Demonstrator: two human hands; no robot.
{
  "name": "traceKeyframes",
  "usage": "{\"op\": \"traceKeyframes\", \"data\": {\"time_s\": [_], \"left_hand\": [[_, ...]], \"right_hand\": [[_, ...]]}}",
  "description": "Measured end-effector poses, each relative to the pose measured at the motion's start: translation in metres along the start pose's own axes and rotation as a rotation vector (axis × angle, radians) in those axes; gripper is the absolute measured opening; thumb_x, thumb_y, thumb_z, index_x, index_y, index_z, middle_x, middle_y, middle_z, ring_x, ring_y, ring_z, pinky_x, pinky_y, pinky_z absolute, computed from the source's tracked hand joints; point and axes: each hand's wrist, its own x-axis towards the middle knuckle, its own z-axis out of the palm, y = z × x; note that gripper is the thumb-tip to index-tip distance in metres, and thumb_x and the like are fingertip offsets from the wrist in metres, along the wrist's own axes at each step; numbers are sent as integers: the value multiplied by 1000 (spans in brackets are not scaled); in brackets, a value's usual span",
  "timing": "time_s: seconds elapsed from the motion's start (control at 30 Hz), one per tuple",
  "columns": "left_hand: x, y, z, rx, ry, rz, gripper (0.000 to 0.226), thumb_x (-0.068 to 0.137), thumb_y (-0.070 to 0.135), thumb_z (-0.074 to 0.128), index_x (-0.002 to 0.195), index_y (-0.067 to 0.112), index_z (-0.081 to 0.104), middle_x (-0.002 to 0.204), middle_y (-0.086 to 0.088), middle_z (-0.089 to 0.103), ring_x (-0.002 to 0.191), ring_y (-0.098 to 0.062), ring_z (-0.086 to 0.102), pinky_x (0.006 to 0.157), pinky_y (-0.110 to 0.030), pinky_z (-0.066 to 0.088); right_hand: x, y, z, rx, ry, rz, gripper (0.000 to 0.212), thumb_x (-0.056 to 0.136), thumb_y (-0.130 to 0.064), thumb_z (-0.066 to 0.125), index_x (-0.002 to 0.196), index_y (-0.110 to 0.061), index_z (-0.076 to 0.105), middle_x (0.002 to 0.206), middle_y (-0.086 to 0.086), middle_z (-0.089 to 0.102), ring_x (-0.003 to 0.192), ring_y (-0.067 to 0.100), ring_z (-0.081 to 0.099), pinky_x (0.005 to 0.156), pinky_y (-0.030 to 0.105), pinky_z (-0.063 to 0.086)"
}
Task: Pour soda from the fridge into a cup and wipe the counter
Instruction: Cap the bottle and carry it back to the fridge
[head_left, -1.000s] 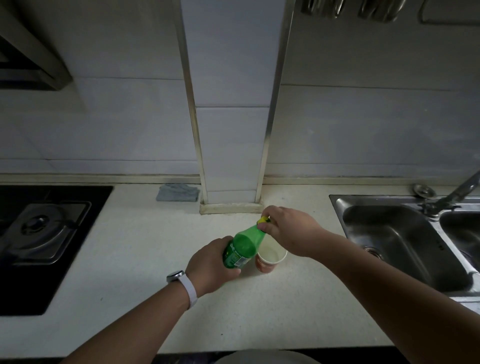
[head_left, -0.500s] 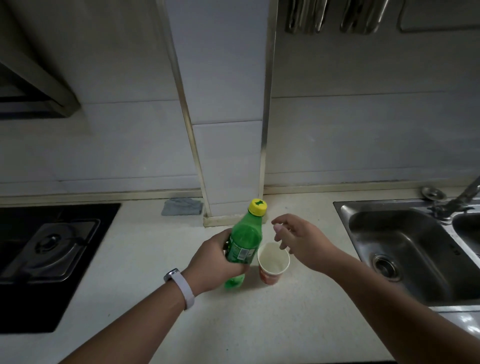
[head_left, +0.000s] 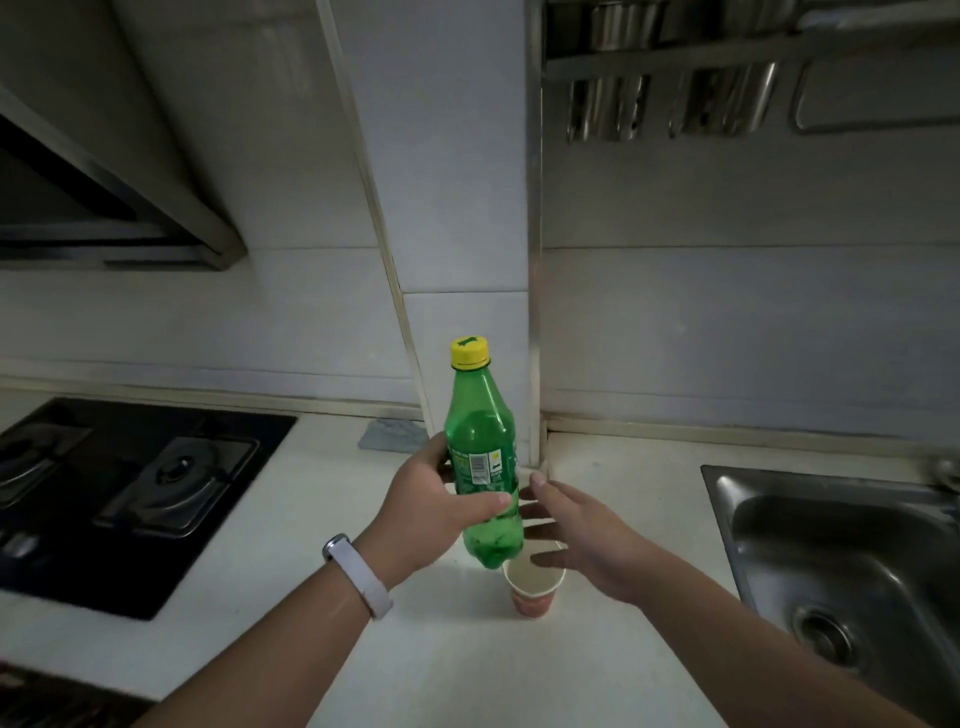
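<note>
Left hand (head_left: 434, 506) grasps the capped green soda bottle (head_left: 483, 457) upright above the counter (head_left: 467, 670) — its base over the paper cup (head_left: 533, 584). Right hand (head_left: 582, 535) — fingers spread, holding nothing — hovers beside it.

White countertop (head_left: 291, 561); paper cup (head_left: 533, 586) standing near centre; grey cloth (head_left: 387, 436) at 11 o'clock by the wall; gas hob (head_left: 130, 493) at 9; steel sink (head_left: 841, 566) at 3.

Single head-worn view, looking forward and down from close above the counter (head_left: 441, 665). Wide angle bending the wall tiles (head_left: 727, 338); stove (head_left: 130, 493) at left edge, sink (head_left: 831, 571) at right, forearms reaching in from below.
</note>
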Motion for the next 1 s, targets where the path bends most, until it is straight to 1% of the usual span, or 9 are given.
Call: {"op": "traceKeyframes", "data": {"time_s": [0.07, 0.2, 0.27, 0.37, 0.5, 0.6, 0.73, 0.87, 1.0], "left_hand": [[-4, 5, 4, -34, 52, -18, 54, 56, 17, 87, 106, 24, 66, 100, 3, 74, 95, -15, 69, 86, -40, 57], [-14, 9, 5, -90, 125, -50, 52, 56, 13, 85, 104, 22, 67, 98, 2, 75, 94, -18, 70, 82, -37, 58], [-19, 9, 3, -105, 149, -55, 51, 57, 11, 84, 104, 22, 67, 98, 1, 75, 94, -18, 70, 82, -37, 58], [-27, 8, -5, -106, 205, -64, 51, 57, 11, 84, 103, 21, 67, 97, 1, 75, 94, -17, 70, 79, -34, 58], [-41, 3, -27, -102, 286, -88, 54, 55, 14, 84, 105, 23, 65, 98, 3, 75, 94, -15, 70, 77, -31, 57], [-55, -4, -52, -100, 364, -110, 59, 53, 17, 84, 107, 23, 63, 99, 3, 74, 95, -14, 70, 80, -34, 58], [-77, -19, -95, -92, 453, -135, 59, 56, 16, 86, 108, 28, 61, 101, 6, 73, 97, -13, 69, 81, -33, 57], [-103, -36, -143, -102, 543, -152, 59, 61, 7, 87, 109, 29, 61, 100, 7, 73, 96, -13, 69, 79, -29, 55], [-129, -51, -197, -106, 594, -159, 58, 65, 5, 86, 112, 28, 61, 102, 4, 73, 98, -16, 68, 83, -33, 57]], "right_hand": [[1, -2, 0, 43, -67, 22, 63, 83, -66, 50, 123, -18, 59, 117, 9, 69, 110, 27, 65, 95, 46, 53], [2, -5, 9, 140, -183, 48, 67, 81, -63, 50, 123, -13, 62, 117, 17, 69, 113, 35, 64, 97, 47, 52], [4, -8, 16, 184, -216, 59, 64, 83, -60, 51, 124, -13, 62, 119, 18, 68, 113, 35, 64, 94, 44, 53], [7, -12, 30, 193, -254, 73, 52, 91, -56, 49, 124, -18, 65, 118, 17, 69, 109, 33, 66, 88, 40, 54], [17, -14, 57, 184, -326, 103, 49, 92, -56, 51, 121, -20, 68, 118, 16, 69, 109, 33, 67, 88, 40, 54], [25, -15, 87, 163, -380, 130, 47, 95, -54, 50, 122, -19, 68, 119, 17, 68, 112, 35, 65, 94, 43, 53], [36, -16, 139, 103, -445, 174, 47, 94, -54, 52, 120, -19, 68, 120, 17, 68, 106, 32, 68, 89, 41, 55], [44, -17, 196, 62, -495, 203, 45, 94, -52, 53, 118, -18, 69, 120, 17, 68, 106, 32, 68, 92, 43, 55], [49, -16, 262, 31, -528, 228, 44, 93, -52, 53, 117, -19, 70, 120, 16, 68, 109, 34, 67, 97, 47, 53]]}}
